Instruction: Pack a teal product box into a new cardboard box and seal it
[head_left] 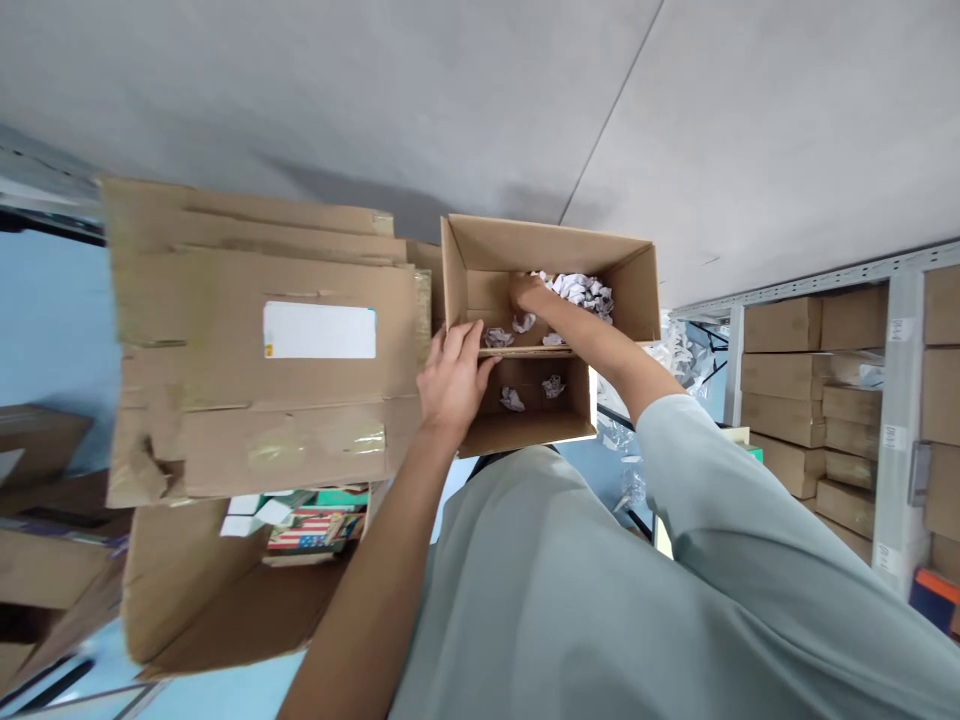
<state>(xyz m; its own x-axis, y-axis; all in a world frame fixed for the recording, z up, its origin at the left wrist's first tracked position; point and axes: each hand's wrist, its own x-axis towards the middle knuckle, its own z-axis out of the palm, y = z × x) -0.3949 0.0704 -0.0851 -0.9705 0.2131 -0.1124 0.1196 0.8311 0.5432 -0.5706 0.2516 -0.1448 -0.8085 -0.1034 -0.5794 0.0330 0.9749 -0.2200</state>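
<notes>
Sage-green sleeve (750, 520), right hand (529, 290) in crumpled white paper (581, 290), grip unclear; left hand (454, 375) clamping small brown cardboard box (540, 245) braces it well.

Single head view, worn high, pitched steeply down past the person's own chest (540, 600). Close range on the cardboard box (540, 235) at centre. Grey floor (375, 90) along top edge, shelving (900, 400) at right edge.

No legible text: white label (319, 331) on big cardboard box (225, 420) looks blank, shelf tags (900, 329) too small.
</notes>
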